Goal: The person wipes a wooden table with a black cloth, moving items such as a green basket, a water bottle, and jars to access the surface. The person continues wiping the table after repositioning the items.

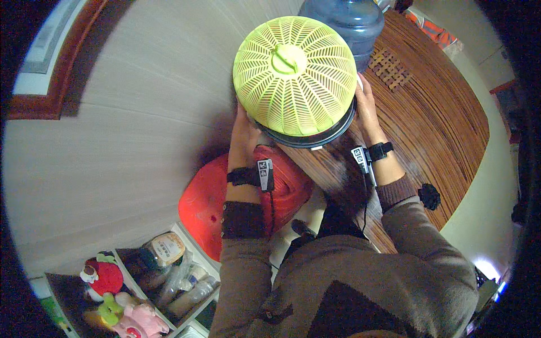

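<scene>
A yellow-green slotted plastic dome cover [296,97] with a small handle on top sits over a dark round pan or appliance [310,141], whose rim shows beneath it. My left hand [245,131] grips the left side of this dark base, its fingertips hidden under the cover. On the opposite side my right hand [366,103] holds the base near a white part, perhaps a handle. What lies inside the cover cannot be made out. Each wrist wears a black strap with a small white marked device.
A blue water jug [357,21] stands beyond the cover on a wood-grain table [439,122], near a wooden lattice trivet [389,69]. A black fluffy item [429,196] lies at the table's edge. Below are a red plastic stool [203,211] and a shelf unit [139,293] with plush toys and containers.
</scene>
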